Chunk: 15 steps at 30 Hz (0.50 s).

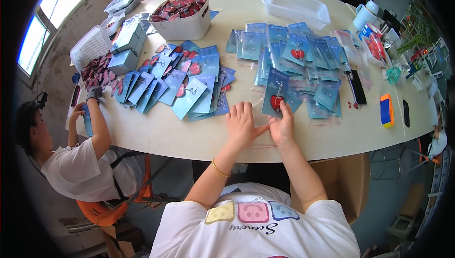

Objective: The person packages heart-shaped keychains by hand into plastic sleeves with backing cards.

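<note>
My right hand [283,126] grips the lower edge of a blue backing card [273,87] that carries a red heart keychain [277,102] on a silver chain. The card is tilted up above the table edge. My left hand [241,124] lies beside it, fingers stretched over the tabletop and its thumb reaching to my right hand. Between the hands, a clear plastic bag [257,98] shows in part, its edge partly hidden by the card. Left of my hands are loose blue cards with heart keychains [190,96]; beyond the held card lies a heap of bagged cards [303,52].
A white bin [190,25] of red keychains and a translucent tray [296,8] stand at the back. On the right lie a phone [356,87] and an orange-blue tape roll [386,110]. At left, a co-worker [90,163] holds a blue card beside spilled keychains [97,71].
</note>
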Tool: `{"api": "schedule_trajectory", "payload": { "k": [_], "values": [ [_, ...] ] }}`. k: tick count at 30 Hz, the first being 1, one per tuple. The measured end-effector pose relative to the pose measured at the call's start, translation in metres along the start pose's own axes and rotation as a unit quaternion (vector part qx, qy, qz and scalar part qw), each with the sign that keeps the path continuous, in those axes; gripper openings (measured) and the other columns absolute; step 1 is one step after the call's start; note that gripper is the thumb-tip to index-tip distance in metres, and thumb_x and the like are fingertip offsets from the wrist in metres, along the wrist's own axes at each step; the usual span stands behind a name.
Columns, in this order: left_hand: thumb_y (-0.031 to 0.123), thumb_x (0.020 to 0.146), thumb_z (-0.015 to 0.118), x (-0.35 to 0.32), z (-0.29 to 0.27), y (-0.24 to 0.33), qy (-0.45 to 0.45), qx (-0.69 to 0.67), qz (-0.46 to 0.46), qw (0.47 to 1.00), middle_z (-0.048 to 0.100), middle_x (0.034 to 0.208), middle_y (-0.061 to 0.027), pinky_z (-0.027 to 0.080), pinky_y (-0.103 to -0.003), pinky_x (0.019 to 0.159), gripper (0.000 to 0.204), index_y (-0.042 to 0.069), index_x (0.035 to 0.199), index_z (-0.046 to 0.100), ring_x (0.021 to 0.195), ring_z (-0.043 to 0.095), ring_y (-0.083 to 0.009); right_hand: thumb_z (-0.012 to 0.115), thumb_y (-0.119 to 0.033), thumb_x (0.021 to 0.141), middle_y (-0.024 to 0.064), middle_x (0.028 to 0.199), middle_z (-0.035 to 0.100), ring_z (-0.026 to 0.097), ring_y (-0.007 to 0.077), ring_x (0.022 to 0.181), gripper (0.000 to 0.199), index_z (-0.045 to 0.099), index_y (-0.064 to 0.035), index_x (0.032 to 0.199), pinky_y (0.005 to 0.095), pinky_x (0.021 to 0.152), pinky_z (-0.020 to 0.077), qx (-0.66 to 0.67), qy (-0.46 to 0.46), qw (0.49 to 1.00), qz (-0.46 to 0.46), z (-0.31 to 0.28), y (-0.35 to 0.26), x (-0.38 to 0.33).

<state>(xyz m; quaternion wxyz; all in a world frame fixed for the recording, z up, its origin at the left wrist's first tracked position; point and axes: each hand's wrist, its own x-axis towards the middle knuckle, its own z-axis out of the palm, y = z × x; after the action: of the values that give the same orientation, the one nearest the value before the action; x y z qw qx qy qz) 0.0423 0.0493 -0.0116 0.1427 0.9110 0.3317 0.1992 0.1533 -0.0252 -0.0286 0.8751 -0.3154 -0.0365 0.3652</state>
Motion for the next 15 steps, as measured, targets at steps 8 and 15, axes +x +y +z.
{"api": "schedule_trajectory", "payload": {
  "k": [8,15],
  "values": [
    [0.023,0.07,0.074,0.004,0.009,-0.021,0.038,-0.084,0.03,0.995,0.056,0.091,-0.0046,0.04,-0.037,0.073,0.026,0.009,0.082,0.057,0.088,0.052,-0.0261,0.06,-0.015,0.09,0.0022,0.104,0.064,0.058,0.0126,0.099,0.016,0.061,-0.0078,0.104,0.0289,0.09,0.0435,-0.029,0.002,0.997,-0.077,-0.013,-0.013,0.002],
    [0.009,0.078,0.07,0.002,-0.035,-0.042,0.105,-0.302,-0.05,0.946,0.066,0.075,-0.0042,0.044,-0.029,0.061,0.004,0.005,0.08,0.069,0.071,0.058,-0.017,0.059,-0.016,0.091,0.0015,0.109,0.064,0.058,0.0128,0.103,0.02,0.062,-0.0075,0.109,0.028,0.091,0.0438,-0.011,-0.07,0.997,0.003,-0.021,-0.027,-0.002]
  ]
}}
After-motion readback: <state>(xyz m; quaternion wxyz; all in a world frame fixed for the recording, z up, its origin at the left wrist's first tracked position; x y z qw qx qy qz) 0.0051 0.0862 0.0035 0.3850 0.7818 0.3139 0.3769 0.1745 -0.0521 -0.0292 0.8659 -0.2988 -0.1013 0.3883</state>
